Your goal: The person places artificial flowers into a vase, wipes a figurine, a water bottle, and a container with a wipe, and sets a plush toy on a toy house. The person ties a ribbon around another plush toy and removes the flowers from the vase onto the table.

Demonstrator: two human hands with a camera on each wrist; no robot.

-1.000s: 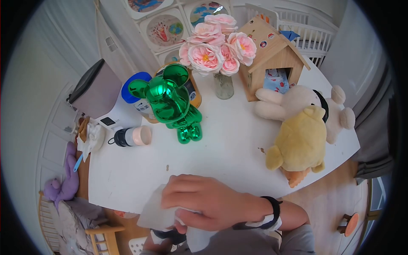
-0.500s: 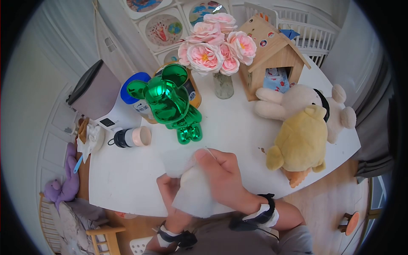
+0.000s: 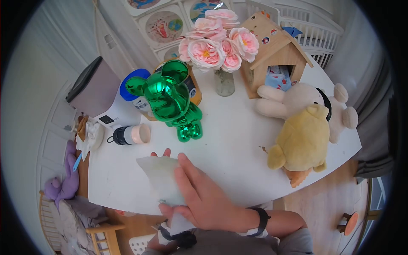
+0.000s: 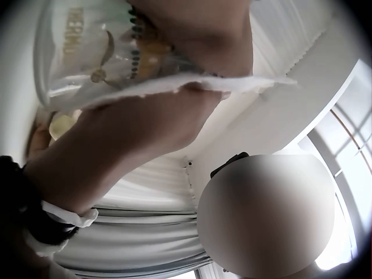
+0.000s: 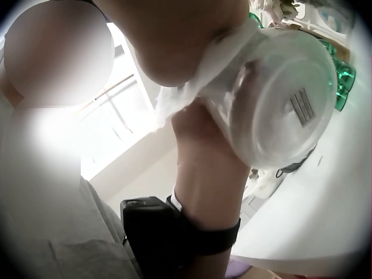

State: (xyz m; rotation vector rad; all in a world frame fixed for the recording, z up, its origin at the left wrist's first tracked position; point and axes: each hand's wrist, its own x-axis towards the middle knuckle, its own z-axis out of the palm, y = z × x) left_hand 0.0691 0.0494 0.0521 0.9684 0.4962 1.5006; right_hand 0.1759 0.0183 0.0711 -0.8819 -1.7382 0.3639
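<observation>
Between my hands is a clear round plastic container point(image 4: 87, 52) with printed drawings and gold letters on its side. In the right wrist view, its round base point(image 5: 296, 116) faces the camera and shows a striped label. A white tissue point(image 3: 157, 174) lies over the container and hangs below the hands. My left hand point(image 4: 203, 35) grips the container, its fingertips showing beyond the tissue in the head view. My right hand point(image 3: 202, 193) holds the tissue against the container, fingers pointing forward, thumb spread toward the left hand. Tissue and container hide parts of both hands.
On the white table point(image 3: 229, 161) stand a shiny green bear figure point(image 3: 170, 100), a black-and-pink cup point(image 3: 131, 134), a flower vase point(image 3: 224, 83) and a wooden house point(image 3: 272, 55). Plush toys point(image 3: 301, 136) lie at the right, a tall grey-white appliance point(image 3: 100, 89) at the left.
The right hand has turned from gripping with its thumb upward to lying over the tissue with fingers forward. Left fingertips now show at the far side. The tissue has shifted left.
</observation>
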